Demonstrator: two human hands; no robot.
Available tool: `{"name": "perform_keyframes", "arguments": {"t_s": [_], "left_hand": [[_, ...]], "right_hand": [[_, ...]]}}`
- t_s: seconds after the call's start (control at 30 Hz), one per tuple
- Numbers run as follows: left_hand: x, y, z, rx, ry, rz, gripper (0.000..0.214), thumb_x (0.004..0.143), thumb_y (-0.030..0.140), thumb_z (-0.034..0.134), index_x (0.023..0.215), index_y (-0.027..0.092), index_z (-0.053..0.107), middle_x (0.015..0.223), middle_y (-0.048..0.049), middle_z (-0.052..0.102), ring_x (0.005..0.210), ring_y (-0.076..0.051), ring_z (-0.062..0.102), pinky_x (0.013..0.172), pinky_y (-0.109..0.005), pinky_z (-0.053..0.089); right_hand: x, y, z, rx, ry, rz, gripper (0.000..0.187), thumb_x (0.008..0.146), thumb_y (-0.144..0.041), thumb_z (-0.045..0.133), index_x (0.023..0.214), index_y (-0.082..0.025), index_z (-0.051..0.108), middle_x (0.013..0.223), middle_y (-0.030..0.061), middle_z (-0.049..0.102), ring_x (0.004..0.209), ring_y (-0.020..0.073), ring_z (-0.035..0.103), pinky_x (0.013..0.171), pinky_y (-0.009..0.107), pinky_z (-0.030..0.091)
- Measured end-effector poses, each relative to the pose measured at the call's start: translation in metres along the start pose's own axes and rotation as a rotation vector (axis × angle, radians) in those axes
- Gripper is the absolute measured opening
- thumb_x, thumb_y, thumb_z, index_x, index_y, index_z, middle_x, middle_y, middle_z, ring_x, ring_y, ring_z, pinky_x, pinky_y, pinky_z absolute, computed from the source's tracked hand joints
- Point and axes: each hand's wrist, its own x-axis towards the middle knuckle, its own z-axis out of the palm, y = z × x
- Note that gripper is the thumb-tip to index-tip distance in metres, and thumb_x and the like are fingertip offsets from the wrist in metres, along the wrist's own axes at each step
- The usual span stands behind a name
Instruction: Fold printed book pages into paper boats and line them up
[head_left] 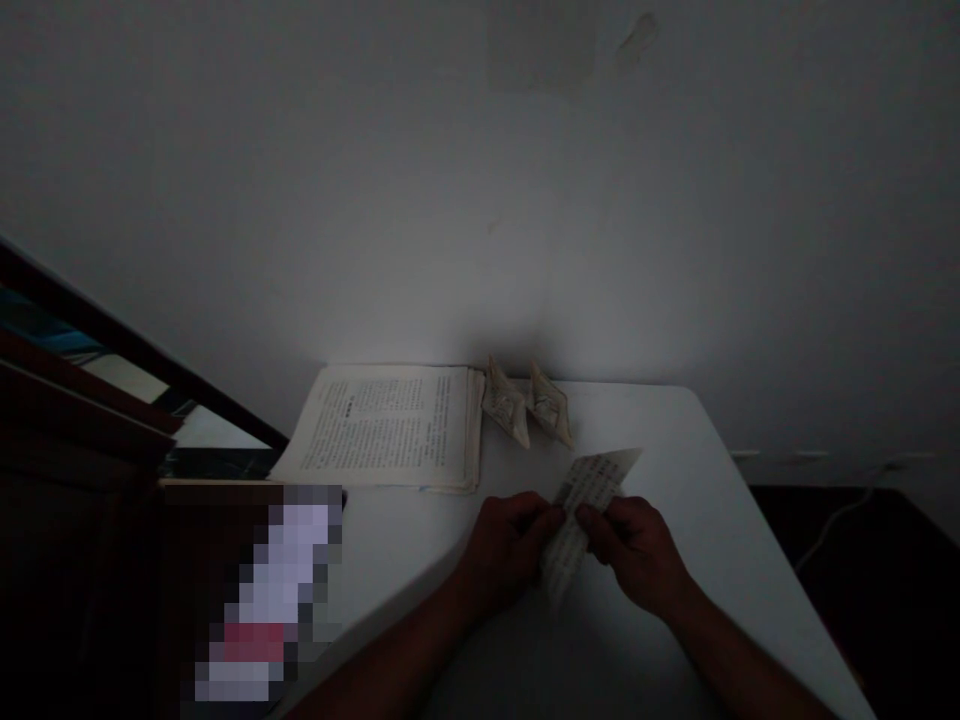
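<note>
I count one open book (386, 425), two folded paper shapes (506, 405), seemingly of printed pages, one printed sheet (592, 482), one table (675, 440).

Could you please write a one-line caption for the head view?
Left hand and right hand hold a printed paper strip above a white table, near an open book and two folded papers.

Print on book (386, 425) and paper strip (589, 490) unreadable.

Dim home room, study corner by the look: small white table (675, 430) against bare grey wall (450, 200), open printed book (382, 425), dark wooden frame (112, 340) at left.
</note>
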Motion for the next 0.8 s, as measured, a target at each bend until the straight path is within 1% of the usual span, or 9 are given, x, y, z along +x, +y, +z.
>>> {"name": "perform_keyframes", "arguments": {"t_s": [0.07, 0.13, 0.2, 0.33, 0.4, 0.47, 0.53, 0.63, 0.8], "left_hand": [[0.001, 0.0, 0.0, -0.043, 0.028, -0.003, 0.033, 0.081, 0.042, 0.054, 0.065, 0.013, 0.057, 0.05, 0.0041, 0.048, 0.042, -0.007, 0.044, 0.041, -0.018, 0.033], [0.002, 0.0, 0.001, -0.118, 0.018, -0.012, 0.033, 0.079, 0.043, 0.057, 0.065, 0.012, 0.059, 0.052, 0.0024, 0.053, 0.046, -0.008, 0.048, 0.044, -0.019, 0.037], [0.002, -0.001, 0.001, -0.228, -0.065, -0.024, 0.036, 0.079, 0.045, 0.057, 0.069, 0.011, 0.062, 0.057, -0.0013, 0.059, 0.05, -0.011, 0.054, 0.048, -0.021, 0.042], [0.004, -0.003, 0.004, -0.512, -0.302, -0.058, 0.041, 0.083, 0.048, 0.053, 0.081, 0.008, 0.064, 0.068, -0.0095, 0.067, 0.055, -0.016, 0.063, 0.053, -0.026, 0.049], [0.004, -0.005, 0.007, -0.611, -0.384, -0.082, 0.044, 0.081, 0.049, 0.055, 0.084, 0.007, 0.064, 0.071, -0.0118, 0.067, 0.055, -0.017, 0.064, 0.053, -0.026, 0.049], [0.005, -0.007, 0.01, -0.684, -0.434, -0.123, 0.047, 0.08, 0.052, 0.055, 0.085, 0.006, 0.062, 0.069, -0.0118, 0.067, 0.052, -0.017, 0.064, 0.05, -0.026, 0.049], [0.005, -0.009, 0.012, -0.707, -0.428, -0.134, 0.047, 0.08, 0.053, 0.054, 0.083, 0.007, 0.061, 0.059, -0.0079, 0.064, 0.043, -0.014, 0.059, 0.044, -0.024, 0.047], [0.004, -0.011, 0.012, -0.621, -0.353, -0.083, 0.044, 0.084, 0.051, 0.049, 0.079, 0.009, 0.059, 0.046, -0.0011, 0.057, 0.033, -0.009, 0.049, 0.034, -0.018, 0.038], [0.002, -0.008, 0.01, -0.409, -0.237, -0.058, 0.04, 0.087, 0.049, 0.045, 0.077, 0.012, 0.056, 0.043, 0.0035, 0.051, 0.029, -0.007, 0.041, 0.029, -0.015, 0.031]], "right_hand": [[0.0, 0.001, 0.001, 0.007, 0.013, 0.004, 0.042, 0.087, -0.04, 0.046, 0.051, -0.018, 0.046, 0.045, -0.004, 0.041, 0.042, 0.0091, 0.039, 0.042, 0.022, 0.03], [-0.001, 0.002, 0.001, 0.023, 0.033, 0.017, 0.042, 0.087, -0.04, 0.048, 0.051, -0.018, 0.045, 0.045, -0.0041, 0.041, 0.042, 0.009, 0.039, 0.041, 0.022, 0.03], [-0.001, 0.004, 0.002, 0.073, 0.035, 0.036, 0.042, 0.087, -0.04, 0.049, 0.051, -0.018, 0.045, 0.045, -0.0041, 0.042, 0.042, 0.0093, 0.04, 0.042, 0.022, 0.032], [-0.003, 0.006, 0.001, 0.229, 0.009, 0.08, 0.037, 0.087, -0.04, 0.049, 0.057, -0.018, 0.048, 0.048, -0.0043, 0.042, 0.041, 0.0104, 0.045, 0.041, 0.023, 0.035], [-0.003, 0.005, 0.001, 0.249, 0.031, 0.103, 0.036, 0.086, -0.04, 0.05, 0.058, -0.017, 0.05, 0.047, -0.0044, 0.042, 0.04, 0.0099, 0.044, 0.039, 0.022, 0.034], [-0.003, 0.003, 0.001, 0.24, 0.057, 0.117, 0.036, 0.086, -0.04, 0.05, 0.06, -0.016, 0.052, 0.048, -0.0035, 0.045, 0.041, 0.0094, 0.043, 0.039, 0.021, 0.033], [-0.003, 0.003, 0.002, 0.231, 0.071, 0.11, 0.036, 0.086, -0.04, 0.05, 0.061, -0.016, 0.055, 0.05, -0.0024, 0.048, 0.043, 0.0094, 0.043, 0.039, 0.021, 0.033], [-0.002, 0.003, 0.004, 0.195, 0.078, 0.077, 0.037, 0.087, -0.039, 0.049, 0.059, -0.016, 0.055, 0.051, -0.0018, 0.05, 0.045, 0.0093, 0.043, 0.041, 0.02, 0.033], [-0.002, -0.001, 0.006, 0.081, 0.122, 0.045, 0.038, 0.087, -0.039, 0.049, 0.057, -0.017, 0.055, 0.049, -0.0027, 0.048, 0.042, 0.0084, 0.04, 0.038, 0.02, 0.029]]}}
